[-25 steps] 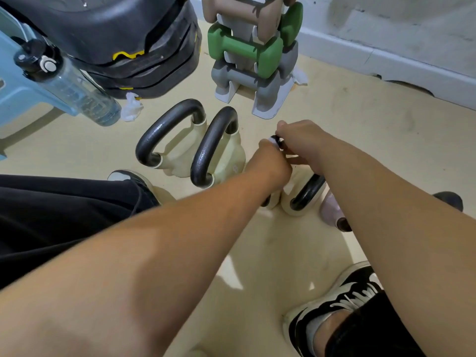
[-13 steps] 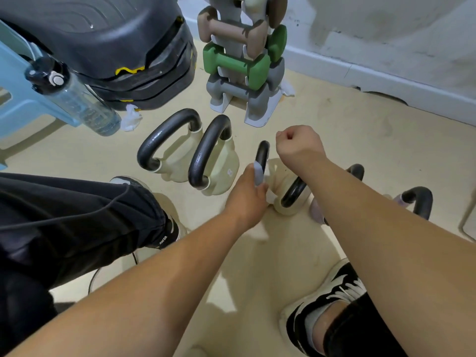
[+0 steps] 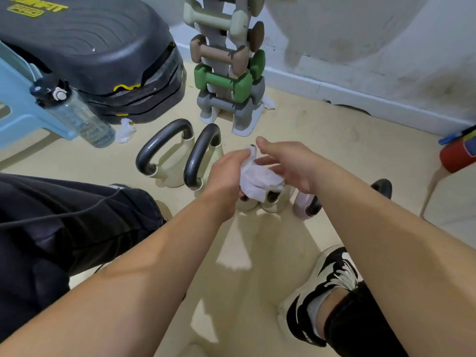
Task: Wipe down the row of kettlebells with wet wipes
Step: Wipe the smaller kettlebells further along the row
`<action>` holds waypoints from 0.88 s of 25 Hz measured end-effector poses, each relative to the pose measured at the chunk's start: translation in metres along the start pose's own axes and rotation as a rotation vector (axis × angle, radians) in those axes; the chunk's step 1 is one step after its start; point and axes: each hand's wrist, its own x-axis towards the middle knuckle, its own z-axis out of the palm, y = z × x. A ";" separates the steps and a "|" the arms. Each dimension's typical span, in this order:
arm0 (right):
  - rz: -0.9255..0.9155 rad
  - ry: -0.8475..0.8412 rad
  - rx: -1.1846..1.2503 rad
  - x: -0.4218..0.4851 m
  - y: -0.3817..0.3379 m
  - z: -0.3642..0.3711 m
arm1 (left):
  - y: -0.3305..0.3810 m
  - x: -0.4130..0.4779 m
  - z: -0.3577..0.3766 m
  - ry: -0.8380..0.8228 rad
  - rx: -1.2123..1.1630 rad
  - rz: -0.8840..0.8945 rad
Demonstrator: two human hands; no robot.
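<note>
A row of cream kettlebells with black handles stands on the floor: the first kettlebell at the left and a second kettlebell beside it. Two more cream ones are mostly hidden under my hands, and a pink kettlebell stands to their right. A crumpled white wet wipe hangs above the hidden kettlebells. My left hand grips its left side. My right hand pinches its top with thumb and fingers, the other fingers spread.
A dumbbell rack stands behind the row, a black step platform and a water bottle at the left. Used wipes lie on the floor. My shoe is at lower right; a red can lies at the right edge.
My hands have come together above the kettlebells and a white wipe is now spread between them. My right hand, a closed fist before, has its fingers spread.
</note>
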 end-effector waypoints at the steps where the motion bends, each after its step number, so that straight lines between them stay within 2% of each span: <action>1: 0.061 -0.061 0.051 -0.005 0.000 -0.004 | 0.006 -0.004 0.005 -0.086 -0.048 -0.018; 4: 0.120 -0.230 0.216 -0.021 0.003 -0.016 | 0.016 -0.008 0.016 -0.288 -0.170 -0.025; 6: 0.104 -0.255 0.313 -0.030 0.006 -0.025 | 0.018 -0.014 0.024 -0.393 -0.154 -0.009; 8: 0.117 -0.197 0.384 -0.032 0.009 -0.032 | 0.012 -0.011 0.033 -0.412 -0.068 -0.004; 10: 0.149 0.063 0.383 -0.026 0.011 -0.040 | 0.001 -0.003 0.042 -0.259 0.056 0.004; 13: 0.038 0.687 0.284 -0.013 0.010 -0.065 | -0.016 0.009 0.047 0.037 0.197 -0.006; 15: -0.046 0.825 0.191 -0.011 0.009 -0.076 | -0.026 0.013 0.049 0.064 0.220 0.012; 18: -0.129 0.771 -0.107 0.002 0.017 -0.065 | -0.034 0.017 0.056 0.029 0.240 0.057; 22: -0.113 0.522 -0.477 0.030 0.035 -0.023 | -0.040 0.037 0.055 -0.009 0.265 0.085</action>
